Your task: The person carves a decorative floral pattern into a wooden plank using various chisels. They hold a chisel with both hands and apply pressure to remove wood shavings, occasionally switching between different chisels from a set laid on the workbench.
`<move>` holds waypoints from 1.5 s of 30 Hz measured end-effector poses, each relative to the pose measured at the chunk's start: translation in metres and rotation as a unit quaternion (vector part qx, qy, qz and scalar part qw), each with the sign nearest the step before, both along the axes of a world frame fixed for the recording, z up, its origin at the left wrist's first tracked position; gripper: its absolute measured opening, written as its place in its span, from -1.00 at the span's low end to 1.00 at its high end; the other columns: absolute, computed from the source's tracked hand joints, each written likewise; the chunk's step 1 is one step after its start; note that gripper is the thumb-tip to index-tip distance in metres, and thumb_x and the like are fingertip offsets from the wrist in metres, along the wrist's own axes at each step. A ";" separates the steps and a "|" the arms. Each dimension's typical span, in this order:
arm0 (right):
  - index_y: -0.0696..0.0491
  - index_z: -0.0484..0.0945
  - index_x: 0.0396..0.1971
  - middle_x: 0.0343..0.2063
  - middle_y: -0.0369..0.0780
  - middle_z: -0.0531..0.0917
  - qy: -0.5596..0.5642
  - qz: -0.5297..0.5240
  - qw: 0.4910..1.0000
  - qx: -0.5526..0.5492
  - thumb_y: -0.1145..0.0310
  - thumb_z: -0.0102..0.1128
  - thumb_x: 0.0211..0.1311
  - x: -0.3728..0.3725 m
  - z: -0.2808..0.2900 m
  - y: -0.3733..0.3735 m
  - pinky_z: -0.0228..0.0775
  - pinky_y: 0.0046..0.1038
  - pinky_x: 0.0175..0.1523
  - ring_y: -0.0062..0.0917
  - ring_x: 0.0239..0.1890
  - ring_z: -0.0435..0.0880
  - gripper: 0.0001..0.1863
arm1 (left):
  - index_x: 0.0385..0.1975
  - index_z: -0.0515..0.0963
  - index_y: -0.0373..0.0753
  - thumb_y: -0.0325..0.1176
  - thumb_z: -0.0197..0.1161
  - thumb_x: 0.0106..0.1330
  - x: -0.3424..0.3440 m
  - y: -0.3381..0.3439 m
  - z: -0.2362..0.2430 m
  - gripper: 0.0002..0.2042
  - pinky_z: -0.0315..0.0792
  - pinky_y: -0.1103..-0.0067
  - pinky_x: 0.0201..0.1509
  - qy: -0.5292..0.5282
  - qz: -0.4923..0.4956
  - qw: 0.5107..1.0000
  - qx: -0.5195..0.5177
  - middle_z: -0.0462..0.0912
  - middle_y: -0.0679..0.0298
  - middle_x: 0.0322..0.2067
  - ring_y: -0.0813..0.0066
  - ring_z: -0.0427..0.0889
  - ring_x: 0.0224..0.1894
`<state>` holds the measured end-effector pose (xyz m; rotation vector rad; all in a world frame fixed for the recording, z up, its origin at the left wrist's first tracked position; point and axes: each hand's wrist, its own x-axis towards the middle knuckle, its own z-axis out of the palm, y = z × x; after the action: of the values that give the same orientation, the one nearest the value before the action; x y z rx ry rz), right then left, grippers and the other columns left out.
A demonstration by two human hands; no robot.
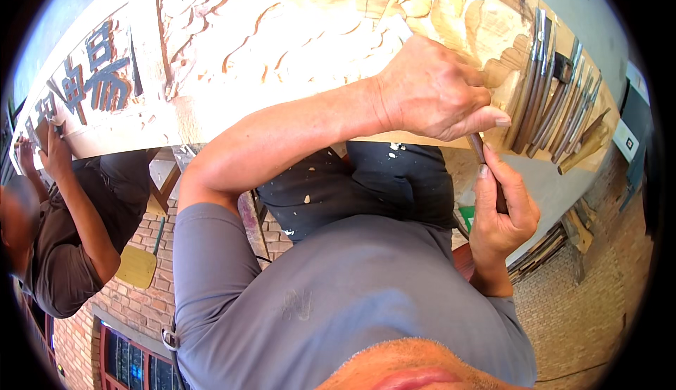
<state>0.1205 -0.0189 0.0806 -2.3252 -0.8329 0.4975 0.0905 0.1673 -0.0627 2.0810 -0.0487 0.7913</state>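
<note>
Head view is showing the right hand (508, 214) grasping a tool (477, 147) at three o'clock and the left hand (440, 87) clenched near two, contents unclear; a steady hold is probably aiding control.

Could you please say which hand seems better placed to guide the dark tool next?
Probably the right hand: its fingers hold the dark tool, while the left hand is over the carved panel.

Left of the carving (310, 38) we see large dark characters (107, 80) in a row, on its near side a faint letter-like outline (298, 305) on the grey shirt (401, 277), and well right of it a white panel (622, 134) whose small dark mark we cannot read.
</note>
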 end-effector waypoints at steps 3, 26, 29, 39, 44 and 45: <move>0.23 0.77 0.09 -0.33 -0.22 0.78 0.007 0.009 1.000 -0.013 0.72 0.35 0.38 0.002 0.003 -0.002 0.47 -0.61 -0.26 -0.71 -0.38 0.62 -0.68 | -0.69 0.51 -0.04 0.01 0.42 0.42 -0.002 0.002 0.001 -0.54 0.42 0.40 -0.62 0.019 -0.010 1.000 0.019 0.44 0.42 -0.68 0.38 0.63 -0.59; 0.26 0.79 -0.02 -0.39 -0.27 0.75 0.007 0.023 1.000 -0.016 0.74 0.37 0.34 0.029 -0.004 0.000 0.39 -0.64 -0.35 -0.77 -0.45 0.55 -0.74 | -0.66 0.51 -0.04 0.04 0.39 0.44 0.009 -0.005 -0.006 -0.55 0.44 0.38 -0.56 0.005 0.046 0.999 0.008 0.47 0.38 -0.65 0.31 0.62 -0.58; 0.26 0.80 -0.02 -0.42 -0.30 0.71 -0.011 0.041 0.999 0.011 0.74 0.38 0.34 0.038 -0.007 0.000 0.32 -0.66 -0.38 -0.79 -0.48 0.50 -0.75 | -0.63 0.51 -0.04 0.06 0.39 0.44 0.011 -0.005 -0.002 -0.56 0.45 0.38 -0.53 0.015 0.045 0.999 0.009 0.48 0.38 -0.63 0.30 0.63 -0.55; 0.26 0.81 -0.04 -0.47 -0.36 0.66 -0.018 0.096 0.995 0.000 0.76 0.40 0.30 0.073 -0.003 0.009 0.16 -0.68 -0.42 -0.83 -0.49 0.40 -0.74 | -0.53 0.53 -0.06 0.11 0.37 0.42 0.016 -0.006 -0.005 -0.58 0.48 0.38 -0.45 0.007 0.070 0.997 -0.017 0.49 0.37 -0.57 0.30 0.65 -0.48; 0.26 0.81 -0.06 -0.46 -0.36 0.67 -0.016 0.123 0.992 0.019 0.75 0.40 0.30 0.085 -0.009 0.007 0.12 -0.69 -0.43 -0.84 -0.50 0.37 -0.76 | -0.51 0.56 -0.05 0.11 0.36 0.42 0.017 -0.006 -0.003 -0.60 0.49 0.39 -0.41 0.014 0.080 0.997 -0.008 0.49 0.38 -0.57 0.32 0.66 -0.44; 0.26 0.81 -0.06 -0.46 -0.36 0.67 -0.015 0.125 0.992 0.019 0.75 0.40 0.30 0.089 -0.010 0.008 0.12 -0.69 -0.43 -0.84 -0.50 0.37 -0.76 | -0.51 0.56 -0.05 0.11 0.36 0.42 0.017 -0.005 -0.004 -0.60 0.49 0.39 -0.41 0.015 0.082 0.996 -0.008 0.49 0.38 -0.57 0.32 0.66 -0.44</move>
<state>0.2095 -0.0107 0.0703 -2.2092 -1.1455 0.5478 0.1077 0.1624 -0.0672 2.1000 0.1470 0.8548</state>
